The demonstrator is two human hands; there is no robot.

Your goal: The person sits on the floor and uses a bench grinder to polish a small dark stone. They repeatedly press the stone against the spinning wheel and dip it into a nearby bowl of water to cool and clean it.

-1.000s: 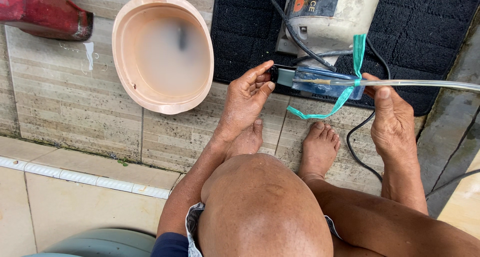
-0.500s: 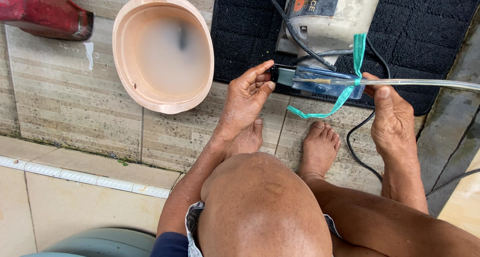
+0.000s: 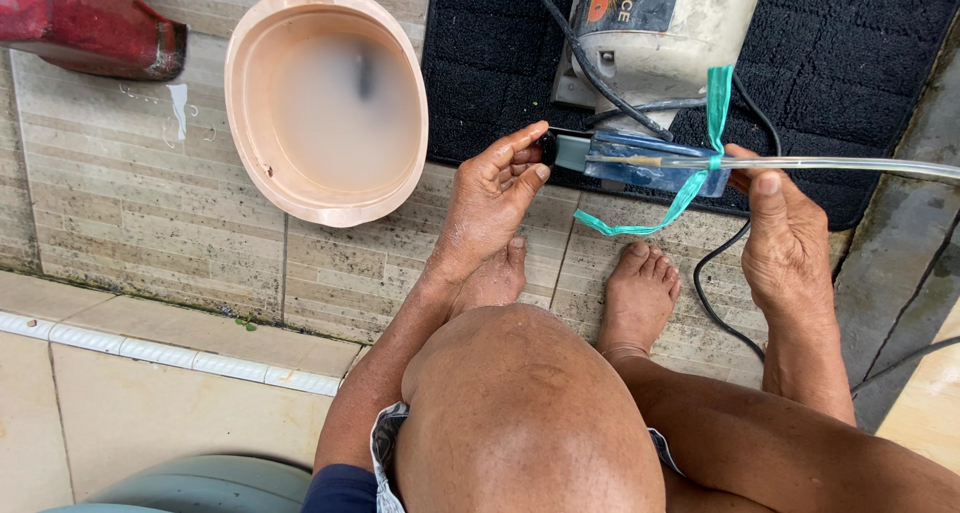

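My left hand (image 3: 495, 198) pinches the dark left end of a small blue and grey pump-like part (image 3: 625, 161) between thumb and fingers. My right hand (image 3: 785, 238) grips the part's right end, where a clear plastic tube (image 3: 850, 163) runs off to the right. A teal ribbon (image 3: 700, 153) is tied around the tube and part, with its tails hanging down. Both hands hold the piece level above the tiled floor, over the edge of a black mat (image 3: 860, 63).
A peach-coloured basin (image 3: 325, 103) of cloudy water sits on the tiles at left. A white machine (image 3: 660, 33) with black cables (image 3: 720, 273) stands on the mat. A red object (image 3: 90, 23) lies at top left. My bare feet (image 3: 640, 293) and knees fill the foreground.
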